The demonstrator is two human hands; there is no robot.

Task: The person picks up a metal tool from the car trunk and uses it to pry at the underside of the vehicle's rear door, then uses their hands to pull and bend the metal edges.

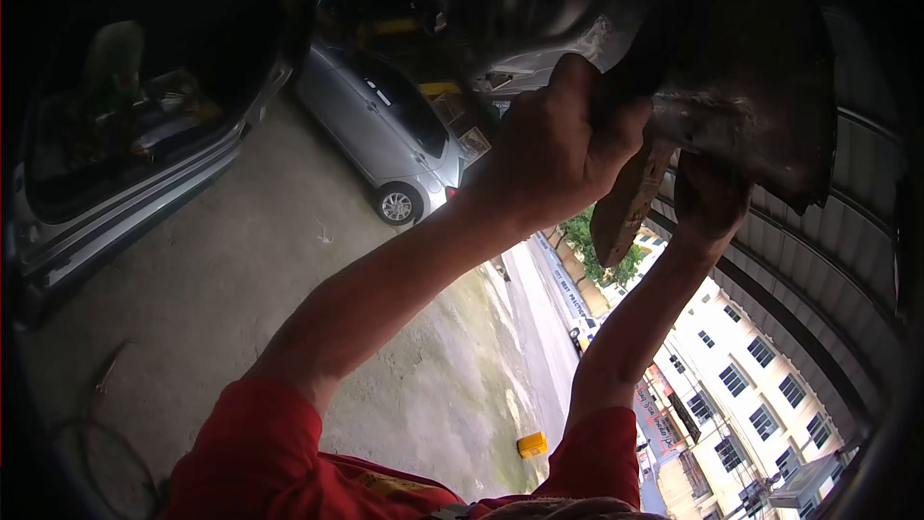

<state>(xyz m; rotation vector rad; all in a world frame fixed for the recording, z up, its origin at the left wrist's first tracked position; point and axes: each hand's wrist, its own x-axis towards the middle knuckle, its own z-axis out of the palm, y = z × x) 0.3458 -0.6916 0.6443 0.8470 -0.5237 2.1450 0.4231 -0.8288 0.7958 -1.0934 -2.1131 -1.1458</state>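
Observation:
My left hand (pixel 573 144) is closed in a fist, raised against the underside of a dark, scuffed panel (pixel 717 125) overhead. What its fingers grip is lost in the shadow. My right hand (pixel 712 193) reaches up behind the lower edge of this panel, which hides its fingers. Between the two hands a flat, worn, brownish piece with a rounded end (pixel 628 207) hangs down at a tilt. I cannot make out its kind or which hand, if either, holds it.
A silver car (pixel 380 120) stands on the concrete floor (pixel 385 347). At left is another vehicle (pixel 125 212). A yellow container (pixel 531 445) sits on the floor near the road. Beyond are a pale building (pixel 760 366) and a ribbed roof (pixel 789 241).

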